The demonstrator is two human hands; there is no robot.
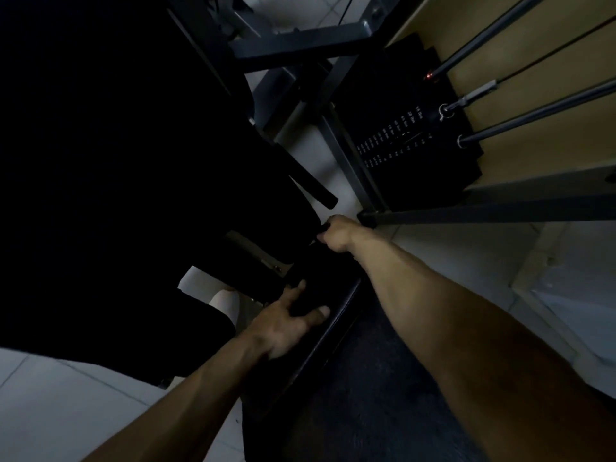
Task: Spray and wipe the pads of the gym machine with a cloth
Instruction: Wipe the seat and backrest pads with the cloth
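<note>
Left hand [286,323] — spread on pad [320,278] | right hand [336,236] — curled, pad's far end

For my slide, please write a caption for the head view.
Left hand spread on a dark pad; right hand curled at its far end, near the weight stack.

Premises: a gym. Evidence: numbered weight stack [405,141] on guide rods [533,110], grey steel machine frame [293,45], black padding [320,295], tiled floor [50,395].

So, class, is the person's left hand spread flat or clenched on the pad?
Spread: the left hand rests on the dark pad with fingers straight and thumb apart, gripping nothing.
</note>
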